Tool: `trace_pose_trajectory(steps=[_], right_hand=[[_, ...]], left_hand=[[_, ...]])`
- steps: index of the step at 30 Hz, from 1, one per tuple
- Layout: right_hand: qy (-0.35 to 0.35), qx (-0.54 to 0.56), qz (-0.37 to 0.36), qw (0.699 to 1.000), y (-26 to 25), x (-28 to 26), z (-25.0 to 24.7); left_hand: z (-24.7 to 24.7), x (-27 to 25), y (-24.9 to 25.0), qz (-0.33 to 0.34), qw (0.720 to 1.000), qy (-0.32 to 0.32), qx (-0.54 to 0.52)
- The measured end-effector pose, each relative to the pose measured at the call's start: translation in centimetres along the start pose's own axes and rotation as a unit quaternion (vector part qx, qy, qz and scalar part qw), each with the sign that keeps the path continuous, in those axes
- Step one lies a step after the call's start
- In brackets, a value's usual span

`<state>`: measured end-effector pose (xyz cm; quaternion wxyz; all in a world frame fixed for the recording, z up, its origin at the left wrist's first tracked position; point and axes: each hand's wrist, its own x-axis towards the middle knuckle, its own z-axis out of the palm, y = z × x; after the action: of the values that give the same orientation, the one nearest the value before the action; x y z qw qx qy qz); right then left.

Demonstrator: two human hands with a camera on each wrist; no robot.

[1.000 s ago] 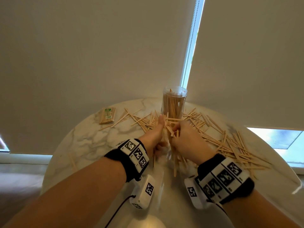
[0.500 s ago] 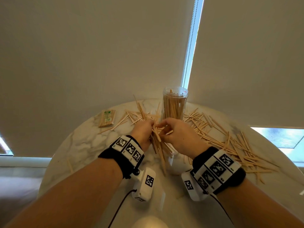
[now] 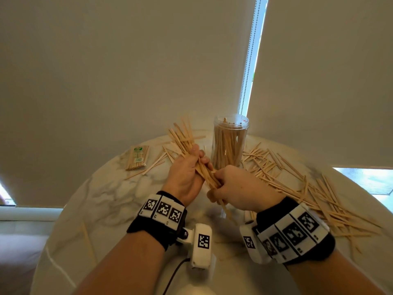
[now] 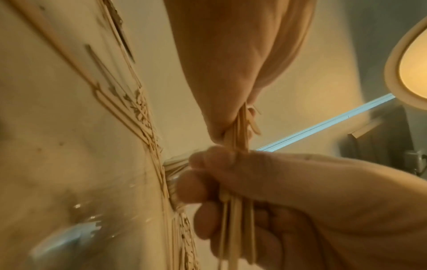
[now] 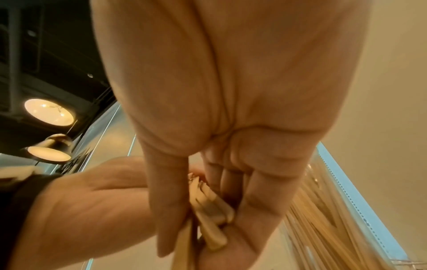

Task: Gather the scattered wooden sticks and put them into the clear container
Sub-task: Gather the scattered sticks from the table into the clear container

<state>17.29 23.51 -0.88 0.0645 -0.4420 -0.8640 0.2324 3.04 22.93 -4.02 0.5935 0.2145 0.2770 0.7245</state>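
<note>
Far left on the marble desk (image 3: 89,188): a sealed packet of sticks (image 3: 137,157), lying flat and apart from the rest. One stray stick (image 3: 88,239) lies near the desk's left edge.

Left of centre: left hand (image 3: 187,175), raised above the desk, fingers (image 3: 201,154) clenched round a bundle of wooden sticks (image 3: 185,139). The bundle runs diagonally; its far ends fan out up and to the left, its near ends pass down toward the right hand. A few loose sticks lie on the desk beneath and left of this hand.

Centre: right hand (image 3: 238,189) grips the lower end of the same bundle, fingers (image 5: 261,199) curled round it with the thumb pressed along the sticks. The two hands touch or nearly touch. A few stick ends poke out below the right hand.

Just behind the hands: clear container (image 3: 230,143), upright on the desk, lid off, already well filled with sticks standing on end.

Right: a wide scatter of wooden sticks (image 3: 314,194) covers the desk from the container's base out toward the right edge, criss-crossed and overlapping.
</note>
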Motion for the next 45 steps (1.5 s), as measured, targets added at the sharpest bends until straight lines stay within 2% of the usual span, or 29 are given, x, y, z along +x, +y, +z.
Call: trace_pose_trajectory(steps=[2,5,7,9,14,18,23,27,29,31,33,35,37,39,41,43,45], right_hand=[[0.004,0.029,-0.003,1.000,0.3,0.0,-0.3],[-0.028,0.046,0.001,0.999,0.6,-0.2,-0.7],[-0.066,0.041,0.019,0.997,0.8,-0.5,-1.0],[-0.097,0.088,0.036,0.991,0.7,-0.8,-1.0],[-0.054,0.123,0.028,0.990,0.5,-0.9,-1.2],[-0.097,0.127,0.059,0.985,0.8,-1.4,-2.1],[-0.074,0.189,0.049,0.978,0.5,-0.9,-1.6],[-0.101,0.230,0.070,0.965,0.6,-1.2,-1.9],[-0.111,0.199,0.061,0.972,0.2,-1.5,-2.1],[-0.064,0.072,0.048,0.994,0.4,-2.0,-3.2],[0.045,0.032,0.036,0.998,1.0,-2.5,-4.8],[0.178,0.139,-0.005,0.974,1.8,-3.0,-6.3],[0.260,0.221,-0.057,0.938,2.1,-3.2,-7.1],[0.292,0.241,-0.095,0.921,2.1,-3.0,-7.1],[0.318,0.251,-0.099,0.909,2.0,-2.8,-6.9],[0.337,0.238,-0.092,0.906,2.0,-2.8,-6.8],[0.358,0.198,-0.084,0.908,2.3,-3.0,-7.1]], left_hand=[[-0.3,0.0,0.1,-0.003,0.999,-0.028,0.014],[-0.5,0.1,0.4,0.001,0.999,-0.053,0.006],[-0.4,0.3,0.6,0.021,0.999,-0.038,-0.025],[0.1,0.3,0.4,0.039,0.998,-0.014,-0.038],[1.1,-0.3,-0.6,0.038,0.999,-0.021,-0.008],[0.4,0.1,0.3,0.068,0.997,-0.013,-0.039],[0.6,-0.2,-0.5,0.051,0.998,-0.030,-0.018],[1.0,-0.2,-0.7,0.057,0.998,-0.022,-0.009],[1.4,-0.5,-0.9,0.044,0.999,-0.031,0.007],[1.5,-0.8,-0.9,0.025,0.998,-0.049,0.023],[1.5,-1.2,-0.7,-0.004,0.996,-0.076,0.045],[1.7,-1.6,-0.7,-0.036,0.990,-0.113,0.082],[2.0,-2.0,-1.1,-0.062,0.977,-0.156,0.133],[2.3,-2.5,-1.4,-0.087,0.962,-0.193,0.172],[2.5,-2.8,-1.7,-0.106,0.951,-0.214,0.198],[2.6,-3.0,-1.7,-0.109,0.946,-0.214,0.217],[2.6,-2.9,-1.6,-0.099,0.950,-0.188,0.231]])
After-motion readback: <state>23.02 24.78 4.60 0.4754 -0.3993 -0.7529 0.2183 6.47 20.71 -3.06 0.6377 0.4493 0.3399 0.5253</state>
